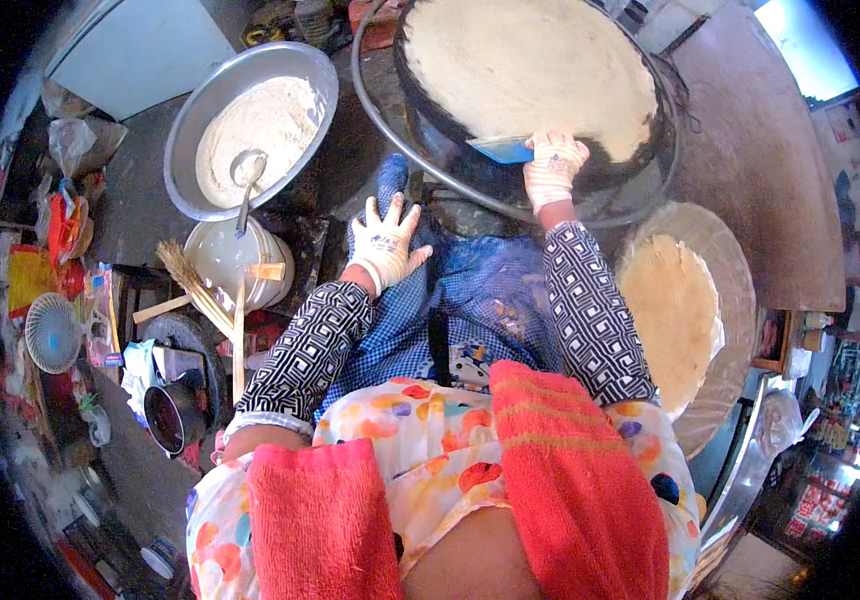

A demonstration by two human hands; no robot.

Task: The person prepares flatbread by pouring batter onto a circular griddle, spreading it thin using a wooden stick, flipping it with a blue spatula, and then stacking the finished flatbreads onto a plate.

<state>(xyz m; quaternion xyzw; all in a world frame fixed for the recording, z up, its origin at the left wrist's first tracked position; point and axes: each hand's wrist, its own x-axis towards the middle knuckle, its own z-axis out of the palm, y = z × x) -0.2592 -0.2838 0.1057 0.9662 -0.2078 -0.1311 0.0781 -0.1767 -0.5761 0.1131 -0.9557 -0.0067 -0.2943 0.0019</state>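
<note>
My right hand (556,165), in a pale work glove, grips a blue scraper (503,150) at the near edge of a large round griddle (430,112). A thin, pale layer of batter (530,65) covers most of the griddle, with dark metal showing along its near right rim. The scraper's blade touches the batter's near edge. My left hand (388,243), gloved too, rests with spread fingers on my knee over the blue checked apron (490,280) and holds nothing.
Left of the griddle stands a metal basin (182,140) of batter with a ladle (247,170). Below it are a white bucket (220,262), a wooden T-shaped spreader (240,335) and a straw brush (195,285). Finished flatbreads (665,320) lie on a round tray (735,300) at my right.
</note>
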